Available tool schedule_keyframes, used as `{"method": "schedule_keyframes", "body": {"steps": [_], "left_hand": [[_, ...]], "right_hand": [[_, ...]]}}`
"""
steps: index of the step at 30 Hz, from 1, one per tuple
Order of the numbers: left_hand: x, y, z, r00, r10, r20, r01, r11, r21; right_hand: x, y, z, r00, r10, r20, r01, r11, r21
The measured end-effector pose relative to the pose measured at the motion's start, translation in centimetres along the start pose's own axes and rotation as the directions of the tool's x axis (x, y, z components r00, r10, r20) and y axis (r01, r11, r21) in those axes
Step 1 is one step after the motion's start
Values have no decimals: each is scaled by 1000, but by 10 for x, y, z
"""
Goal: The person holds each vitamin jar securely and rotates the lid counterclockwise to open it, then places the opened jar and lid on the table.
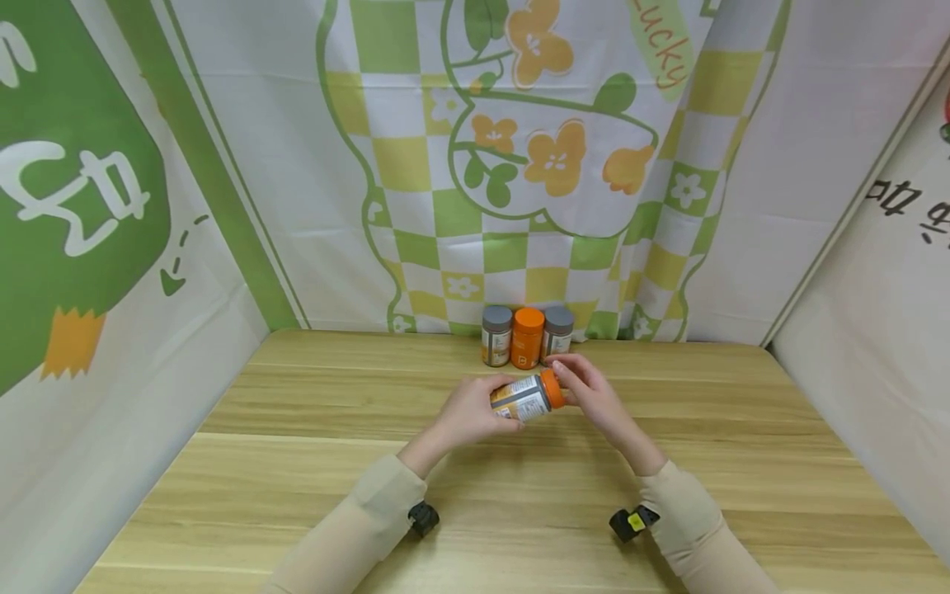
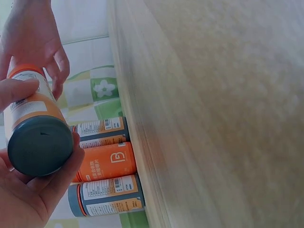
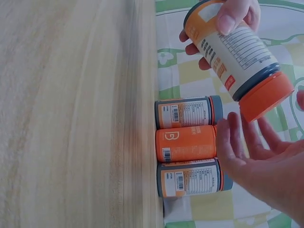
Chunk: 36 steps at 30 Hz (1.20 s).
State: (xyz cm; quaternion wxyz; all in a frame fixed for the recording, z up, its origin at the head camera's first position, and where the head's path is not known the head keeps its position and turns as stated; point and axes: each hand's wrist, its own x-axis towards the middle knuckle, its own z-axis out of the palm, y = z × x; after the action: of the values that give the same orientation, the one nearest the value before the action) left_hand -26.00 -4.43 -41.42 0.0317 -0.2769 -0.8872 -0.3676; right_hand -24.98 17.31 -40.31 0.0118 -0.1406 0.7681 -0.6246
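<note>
My left hand [image 1: 475,409] grips a supplement bottle [image 1: 525,399] round its body and holds it tilted above the table. This bottle has a white and orange label, a dark base and an orange cap [image 3: 267,95] that points toward my right hand [image 1: 594,396]. In the right wrist view the right fingers [image 3: 251,137] are spread loosely right at the cap's edge, not curled round it. From the left wrist view the bottle's dark round base [image 2: 41,146] faces the camera, with the left thumb [image 2: 19,90] across the label.
Behind the hands, three bottles stand side by side at the table's back: a grey-capped bottle [image 1: 496,337], an all-orange bottle [image 1: 528,338] and another grey-capped bottle [image 1: 557,330]. The wooden table [image 1: 297,462] ends at a patterned curtain [image 1: 460,223]. Cloth walls rise on both sides.
</note>
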Motion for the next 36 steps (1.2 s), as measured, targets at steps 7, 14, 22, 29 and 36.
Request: {"method": "schedule_keyframes", "body": {"steps": [7, 14, 22, 29, 36], "left_hand": [[1, 1, 1, 1000, -24, -12, 24, 999, 47], [1, 2, 0, 999, -32, -25, 34, 997, 75], [0, 4, -2, 999, -47, -26, 49, 996, 71], [0, 4, -3, 999, -49, -20, 49, 998, 47], [-1, 4, -2, 999, -51, -19, 52, 998, 20]], "right_hand": [[2, 2, 0, 992, 123, -31, -124, 992, -20], [1, 2, 1, 987, 159, -13, -159, 987, -10], [1, 1, 0, 991, 135, 18, -135, 991, 13], [-2, -2, -2, 995, 82, 49, -83, 996, 15], [-4, -3, -4, 997, -12, 71, 12, 1000, 0]]}}
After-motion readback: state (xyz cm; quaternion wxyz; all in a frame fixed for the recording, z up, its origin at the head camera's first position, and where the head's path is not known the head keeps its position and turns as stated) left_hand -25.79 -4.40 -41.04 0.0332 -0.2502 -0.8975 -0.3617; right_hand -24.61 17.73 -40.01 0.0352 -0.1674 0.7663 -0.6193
